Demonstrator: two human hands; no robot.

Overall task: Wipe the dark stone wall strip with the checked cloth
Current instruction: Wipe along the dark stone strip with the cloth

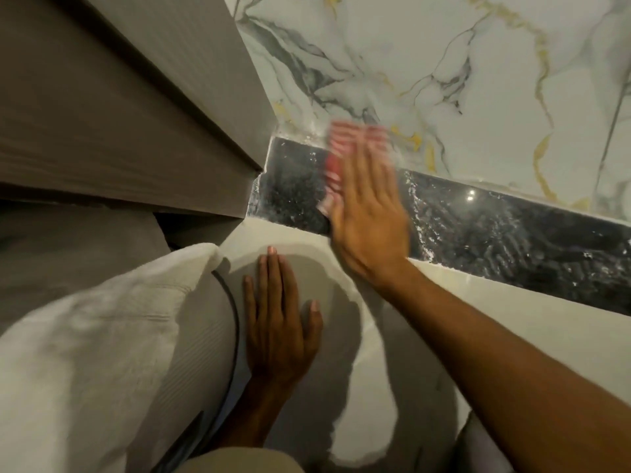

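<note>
Towels (85, 336) lie nearest at the left, beside the left hand (276, 322), flat with fingers spread on the pale surface (512, 319), grasping nothing. Farther off, the blurred right hand (368, 213) presses the checked cloth (345, 155), palm flat, against the dark stone strip (495, 233) below marble wall (444, 63).

A home interior, probably a bedroom, is suggested. White marble-look wall panels (444, 63) with grey and gold veining are seen above a polished dark stone wall strip (495, 233). A grey wood-grain cabinet (119, 107) is fitted against the wall, and a white pillow (85, 336) is seen at lower left.
</note>
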